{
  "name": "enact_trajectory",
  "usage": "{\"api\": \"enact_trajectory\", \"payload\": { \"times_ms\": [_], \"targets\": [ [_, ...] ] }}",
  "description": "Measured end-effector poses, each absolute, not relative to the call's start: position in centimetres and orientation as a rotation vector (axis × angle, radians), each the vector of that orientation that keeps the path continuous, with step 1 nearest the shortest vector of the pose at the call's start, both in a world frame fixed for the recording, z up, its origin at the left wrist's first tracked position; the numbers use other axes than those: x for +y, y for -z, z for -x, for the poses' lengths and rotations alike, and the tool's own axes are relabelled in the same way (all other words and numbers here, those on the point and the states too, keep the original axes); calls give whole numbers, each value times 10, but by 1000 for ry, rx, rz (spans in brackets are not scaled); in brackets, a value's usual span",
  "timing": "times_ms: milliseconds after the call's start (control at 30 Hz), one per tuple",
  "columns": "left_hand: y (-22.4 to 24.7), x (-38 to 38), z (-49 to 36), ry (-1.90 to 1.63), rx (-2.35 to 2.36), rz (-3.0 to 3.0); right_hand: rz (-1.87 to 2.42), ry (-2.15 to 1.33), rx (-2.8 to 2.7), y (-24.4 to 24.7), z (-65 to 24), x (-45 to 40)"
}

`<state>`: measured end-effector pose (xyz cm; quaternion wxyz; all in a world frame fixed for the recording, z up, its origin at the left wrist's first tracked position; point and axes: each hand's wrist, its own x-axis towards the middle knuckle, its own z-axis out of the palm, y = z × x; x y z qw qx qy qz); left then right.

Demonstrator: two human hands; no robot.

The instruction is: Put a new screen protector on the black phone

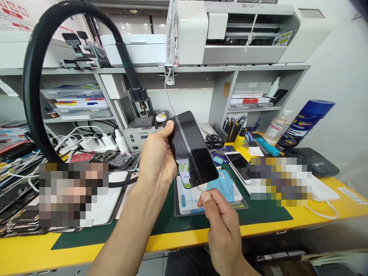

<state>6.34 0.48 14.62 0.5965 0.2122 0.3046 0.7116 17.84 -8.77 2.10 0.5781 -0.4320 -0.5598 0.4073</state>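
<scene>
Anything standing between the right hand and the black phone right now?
Between the right hand and the phone, only a small pale piece shows, by the phone's lower edge; whether it touches is unclear. Nothing else visible stands in the way.

A slim black phone (202, 143) is hovering at a tilt above the worktop (178, 242), its glossy, dark screen facing the camera and showing a pale lengthwise stripe. A whitish piece (202, 187), possibly a cable plug, is showing at its lower end.

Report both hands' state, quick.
Left hand: closed, holding the dark phone.
Right hand: pinched closed near the phone's lower edge; what it holds is unclear.
</scene>
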Motion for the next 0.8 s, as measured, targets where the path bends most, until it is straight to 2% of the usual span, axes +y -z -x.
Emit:
{"api": "enact_trajectory", "payload": {
  "times_ms": [433,800],
  "targets": [
    [-136,-2,-66,-1375,784,-312,1018,-938,-1402,-25,-184,-82],
    [-126,-16,-78,-1382,911,-313,1025,-921,-1531,-39,-201,-88]
  ]
}}
